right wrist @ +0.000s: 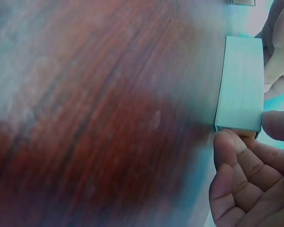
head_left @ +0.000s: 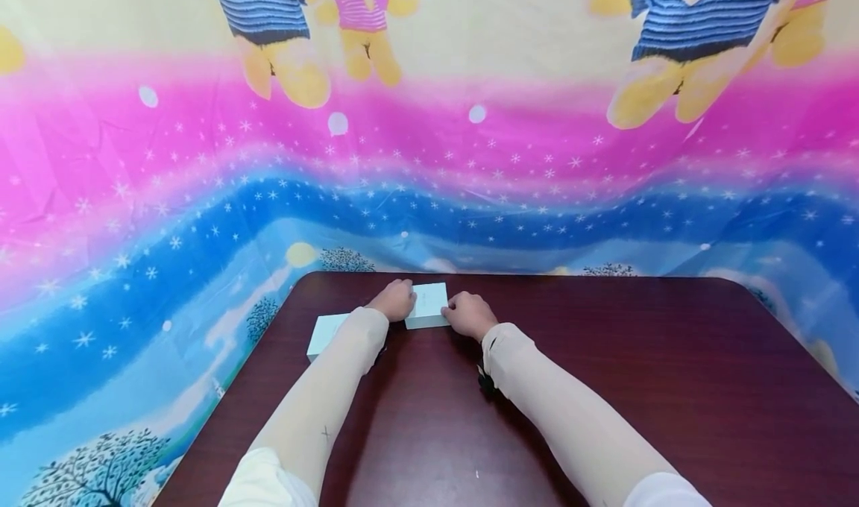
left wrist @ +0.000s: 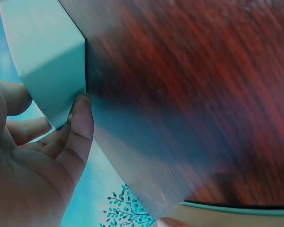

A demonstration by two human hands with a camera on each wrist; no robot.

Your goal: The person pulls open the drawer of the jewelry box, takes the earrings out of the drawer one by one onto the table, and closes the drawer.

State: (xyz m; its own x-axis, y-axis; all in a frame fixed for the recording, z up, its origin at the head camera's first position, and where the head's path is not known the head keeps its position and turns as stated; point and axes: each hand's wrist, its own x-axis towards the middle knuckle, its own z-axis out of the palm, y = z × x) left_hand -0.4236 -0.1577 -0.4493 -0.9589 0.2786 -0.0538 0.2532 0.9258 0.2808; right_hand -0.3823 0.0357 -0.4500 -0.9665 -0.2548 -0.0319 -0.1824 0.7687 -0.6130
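Observation:
A small white box (head_left: 428, 304) lies flat near the far edge of the table, between my two hands. My left hand (head_left: 394, 300) holds its left end; in the left wrist view the thumb and fingers close about that end of the box (left wrist: 57, 80). At the opposite end, the fingers of my right hand (head_left: 472, 315) grip the box's right side. The right wrist view shows the thumb on one edge of the box (right wrist: 241, 85) and fingertips curled at its short end.
A second white box (head_left: 326, 330) sits at the left, partly hidden behind the left forearm. The dark red-brown table (head_left: 429, 432) has rounded far corners. Right behind it hangs a colourful printed cloth (head_left: 470, 164) with bears and snowflakes.

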